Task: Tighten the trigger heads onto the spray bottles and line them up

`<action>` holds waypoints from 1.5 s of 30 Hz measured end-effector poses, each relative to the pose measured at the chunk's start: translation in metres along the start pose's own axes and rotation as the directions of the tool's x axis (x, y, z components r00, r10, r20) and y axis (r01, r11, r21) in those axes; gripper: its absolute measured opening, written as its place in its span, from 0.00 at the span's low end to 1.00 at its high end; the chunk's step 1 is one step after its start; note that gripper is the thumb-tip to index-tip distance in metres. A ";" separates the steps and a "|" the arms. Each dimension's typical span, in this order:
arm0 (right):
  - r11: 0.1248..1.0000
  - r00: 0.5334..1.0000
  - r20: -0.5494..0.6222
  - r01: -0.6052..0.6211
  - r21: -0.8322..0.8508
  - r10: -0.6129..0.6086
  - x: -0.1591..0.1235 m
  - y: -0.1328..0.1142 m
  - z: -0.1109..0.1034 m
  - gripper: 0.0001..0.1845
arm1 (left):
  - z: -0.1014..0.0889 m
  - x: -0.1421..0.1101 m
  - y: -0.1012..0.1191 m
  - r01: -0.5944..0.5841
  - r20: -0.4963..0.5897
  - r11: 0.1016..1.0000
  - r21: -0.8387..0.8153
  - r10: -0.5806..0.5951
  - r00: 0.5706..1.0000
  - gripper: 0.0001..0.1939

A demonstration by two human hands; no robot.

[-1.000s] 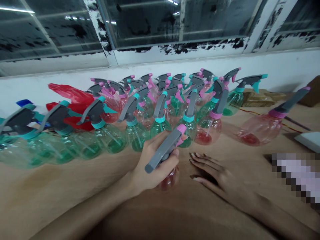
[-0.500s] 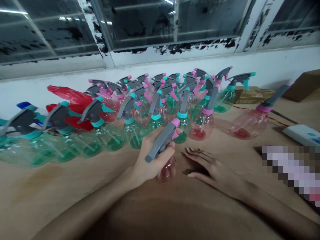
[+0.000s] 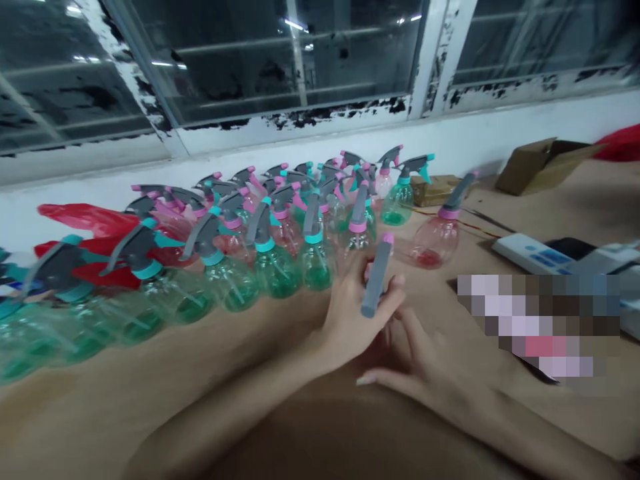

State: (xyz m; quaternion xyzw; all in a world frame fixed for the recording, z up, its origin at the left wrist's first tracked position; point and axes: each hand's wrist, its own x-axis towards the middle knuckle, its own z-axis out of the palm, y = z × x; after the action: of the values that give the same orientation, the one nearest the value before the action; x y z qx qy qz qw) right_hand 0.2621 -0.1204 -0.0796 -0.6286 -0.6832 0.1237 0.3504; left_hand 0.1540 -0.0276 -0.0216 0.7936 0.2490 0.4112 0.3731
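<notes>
A spray bottle (image 3: 378, 277) with a grey head and pink nozzle is in my left hand (image 3: 347, 313), whose fingers are wrapped round it below the head. My fingers hide most of its body. My right hand (image 3: 425, 357) is just right of the bottle's lower part, thumb spread from the fingers. Its fingertips pass behind my left hand, so contact with the bottle cannot be made out. To the right stands a pink spray bottle (image 3: 434, 241) with some red liquid. Beyond my left hand a green spray bottle (image 3: 318, 263) stands in a front row of similar ones.
Several more pink and green spray bottles stand behind that row, beside a red plastic bag (image 3: 95, 223). Toward the right are a flat brown package (image 3: 435, 191), an open cardboard box (image 3: 543, 167), a white device (image 3: 535, 257) and a pixelated patch. A white wall with windows lies behind.
My view has swung to the right. My right hand has come closer to the held bottle, its fingers now reaching behind my left hand. The bottle's head has turned more upright in view.
</notes>
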 end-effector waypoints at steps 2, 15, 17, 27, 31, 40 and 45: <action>0.999 0.997 -0.070 -0.025 -0.031 0.023 -0.002 0.007 -0.004 0.39 | 0.015 0.007 0.002 -0.004 0.003 0.999 -0.044 0.005 1.000 0.17; 0.986 0.988 -0.150 -0.058 -0.156 0.035 0.011 0.043 -0.039 0.31 | 0.033 0.028 -0.006 -0.064 0.196 0.998 -0.022 0.067 0.978 0.40; 0.987 0.982 -0.190 -0.020 -0.159 -0.011 0.020 0.051 -0.043 0.33 | 0.028 0.020 -0.016 -0.033 0.171 0.999 0.032 0.027 0.985 0.35; 0.929 0.950 -0.311 -0.091 -0.358 -0.026 0.069 0.070 -0.044 0.37 | -0.006 -0.036 -0.058 -0.070 0.194 0.933 0.353 0.000 0.981 0.14; 0.904 0.937 -0.347 -0.116 -0.411 -0.038 0.079 0.067 -0.041 0.34 | -0.010 -0.042 -0.062 -0.108 0.276 0.901 0.420 -0.014 0.961 0.12; 0.850 0.946 -0.320 -0.202 -0.487 0.042 0.106 0.064 -0.043 0.30 | -0.009 -0.047 -0.060 -0.349 0.577 0.765 0.541 -0.036 0.816 0.28; 0.852 0.944 -0.326 -0.208 -0.480 0.047 0.111 0.063 -0.041 0.31 | -0.010 -0.046 -0.061 -0.380 0.626 0.736 0.560 -0.075 0.777 0.31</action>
State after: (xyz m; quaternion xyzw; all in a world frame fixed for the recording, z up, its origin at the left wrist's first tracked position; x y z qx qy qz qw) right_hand 0.3411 -0.0154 -0.0523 -0.7545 -0.5858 -0.1352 0.2634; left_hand 0.1157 -0.0198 -0.0879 0.9796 0.1729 0.0482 0.0907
